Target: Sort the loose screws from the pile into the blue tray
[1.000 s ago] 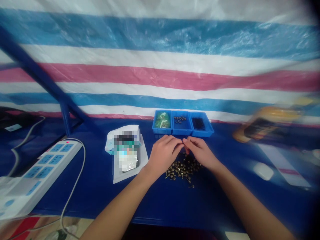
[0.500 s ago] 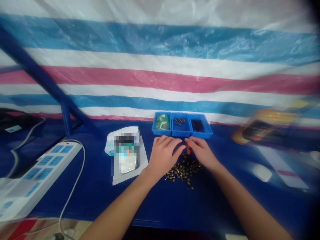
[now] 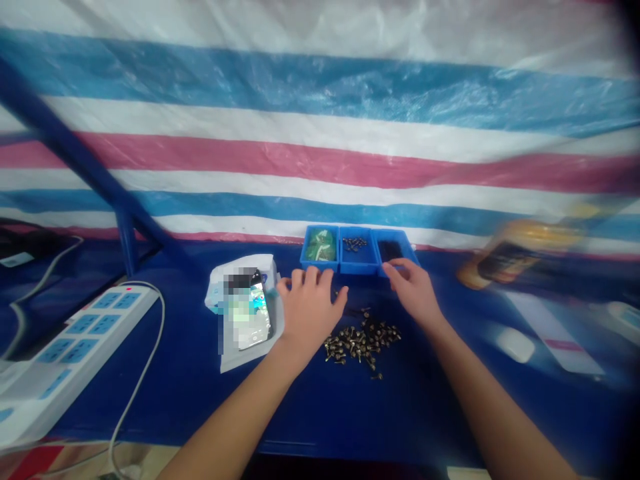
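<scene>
**Q: What are the hands doing?**
A: Both bare hands hover palm down above a blue counter (image 3: 165, 407). The left hand (image 3: 309, 310) has its grip spread wide, fingers apart, and holds nothing that shows. The right hand (image 3: 413, 290) has its grip lightly curled, fingertips at the front edge of the rightmost bin. Whether it pinches anything, I cannot tell.

**Q: Where are the small parts?**
A: A loose pile of small brass-coloured screws (image 3: 361, 345) lies on the counter, just below and between the hands, touching neither. Beyond it stand three blue plastic bins side by side. The left bin (image 3: 320, 245) holds something green, the middle bin (image 3: 358, 252) holds a few screws, and the right bin (image 3: 389, 251) holds dark parts.

**Q: Any readable writing?**
A: None. The label on the white packet (image 3: 245, 310), left of the left hand, is pixelated. A white power strip (image 3: 90, 333) lies further left, and a bottle (image 3: 515, 257) at right is too blurred to read.
</scene>
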Motion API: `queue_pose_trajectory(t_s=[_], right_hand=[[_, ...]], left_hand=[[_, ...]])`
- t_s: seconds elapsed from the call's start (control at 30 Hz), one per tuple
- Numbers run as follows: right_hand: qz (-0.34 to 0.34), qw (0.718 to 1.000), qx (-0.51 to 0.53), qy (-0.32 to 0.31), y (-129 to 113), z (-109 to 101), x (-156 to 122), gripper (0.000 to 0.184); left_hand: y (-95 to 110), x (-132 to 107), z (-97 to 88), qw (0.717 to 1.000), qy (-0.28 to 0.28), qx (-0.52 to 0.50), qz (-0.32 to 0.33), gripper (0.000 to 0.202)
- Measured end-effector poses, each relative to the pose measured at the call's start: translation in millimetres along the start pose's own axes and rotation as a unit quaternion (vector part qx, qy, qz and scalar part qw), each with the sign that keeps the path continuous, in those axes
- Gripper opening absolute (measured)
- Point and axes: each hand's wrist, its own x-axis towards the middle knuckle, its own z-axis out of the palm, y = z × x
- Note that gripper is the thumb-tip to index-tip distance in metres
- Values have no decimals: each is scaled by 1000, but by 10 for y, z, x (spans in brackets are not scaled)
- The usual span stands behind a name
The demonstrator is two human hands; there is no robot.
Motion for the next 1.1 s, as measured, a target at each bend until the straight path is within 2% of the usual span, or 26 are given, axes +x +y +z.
queue_pose_trajectory(t_s=[0.1, 0.2, 0.3, 0.43, 0.57, 0.73, 0.87, 0.97, 1.1], right_hand=[[-93, 990, -76, -68, -52, 81, -90, 28], [-188, 958, -135, -168, -118, 205, -191, 19], [-240, 931, -184, -203, -175, 304, -276, 14], [-232, 923, -225, -210, -206, 345, -336, 15], [-212, 914, -269, -217, -196, 314, -338, 19], [-197, 910, -284, -228, -176, 289, -324, 16], [-192, 908, -289, -236, -178, 309, -326, 15], [-197, 909, -288, -226, -180, 312, -330, 16], [-209, 908, -284, -227, -162, 286, -326, 17]], left_hand=[[-112, 28, -54, 997, -5, 64, -45, 48], [-226, 66, -49, 994, -31, 71, -74, 53], [-279, 109, -24, 995, -42, 52, -71, 51], [-223, 129, -59, 998, -21, 47, -47, 44], [-144, 93, -119, 994, -14, 67, -82, 44], [-236, 124, -109, 990, -45, 70, -116, 46], [-324, 170, -86, 990, -40, 68, -114, 45], [-304, 155, -88, 991, -28, 72, -113, 45], [-255, 124, -95, 988, -48, 72, -128, 48]])
